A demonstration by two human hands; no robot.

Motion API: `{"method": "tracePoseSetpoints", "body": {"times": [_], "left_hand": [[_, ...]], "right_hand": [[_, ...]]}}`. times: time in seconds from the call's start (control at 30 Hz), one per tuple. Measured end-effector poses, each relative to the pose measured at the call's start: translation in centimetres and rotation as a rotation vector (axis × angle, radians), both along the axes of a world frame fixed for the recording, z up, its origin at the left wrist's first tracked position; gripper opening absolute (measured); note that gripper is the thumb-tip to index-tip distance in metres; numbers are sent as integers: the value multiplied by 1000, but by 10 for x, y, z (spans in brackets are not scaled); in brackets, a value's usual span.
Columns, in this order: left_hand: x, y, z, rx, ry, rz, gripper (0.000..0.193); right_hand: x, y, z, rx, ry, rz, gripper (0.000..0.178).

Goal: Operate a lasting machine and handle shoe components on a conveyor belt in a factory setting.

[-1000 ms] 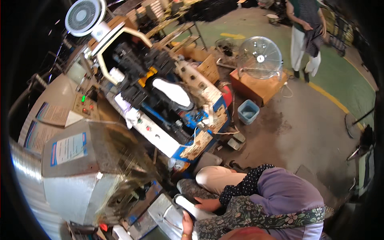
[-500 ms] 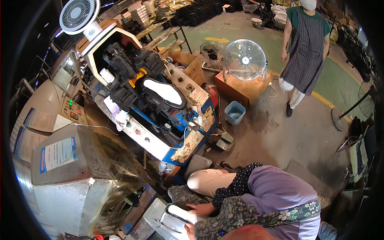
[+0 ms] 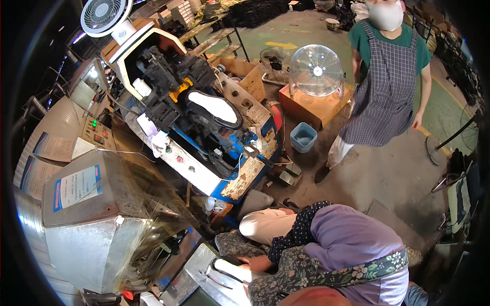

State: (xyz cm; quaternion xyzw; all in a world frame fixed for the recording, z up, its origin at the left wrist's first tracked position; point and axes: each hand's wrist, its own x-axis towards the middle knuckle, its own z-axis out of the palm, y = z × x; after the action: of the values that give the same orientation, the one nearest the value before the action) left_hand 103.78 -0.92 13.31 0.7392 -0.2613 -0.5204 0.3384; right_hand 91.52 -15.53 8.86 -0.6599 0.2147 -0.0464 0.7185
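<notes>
At the bottom of the head view, a white shoe-shaped piece with black edging [image 3: 228,268] lies over a pale metal plate [image 3: 196,265]. My right hand [image 3: 258,263], below a dark polka-dot sleeve, is closed on its upper side, the fingers partly hidden. Only a sliver of my left hand [image 3: 246,290] shows by the floral apron; its fingers are hidden. A thin black strip [image 3: 219,280] curves across the plate beside the white piece. Beyond my knees, a larger machine [image 3: 178,112] carries a white sole-shaped part with a black rim [image 3: 212,107].
At left stands a metal housing [image 3: 97,204] with a clear flap, next to a control panel [image 3: 97,133]. A round fan [image 3: 317,70] rests on a cardboard box [image 3: 311,104], near a blue bin [image 3: 303,136]. A co-worker in a checked apron [image 3: 380,86] walks on the right.
The co-worker has come nearer and now faces this way. My left hand has slipped mostly out of sight beside the apron. The whole view has shifted slightly.
</notes>
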Motion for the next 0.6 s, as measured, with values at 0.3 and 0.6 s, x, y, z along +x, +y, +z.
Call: {"method": "tracePoseSetpoints", "body": {"times": [0.3,0.6], "left_hand": [[-17,16,-10,-38,-55,70,68],[-10,7,-3,-212,-208,115,61]], "right_hand": [[-4,4,-7,82,31,-156,77],[-17,9,-2,-340,-14,-141,57]]}}
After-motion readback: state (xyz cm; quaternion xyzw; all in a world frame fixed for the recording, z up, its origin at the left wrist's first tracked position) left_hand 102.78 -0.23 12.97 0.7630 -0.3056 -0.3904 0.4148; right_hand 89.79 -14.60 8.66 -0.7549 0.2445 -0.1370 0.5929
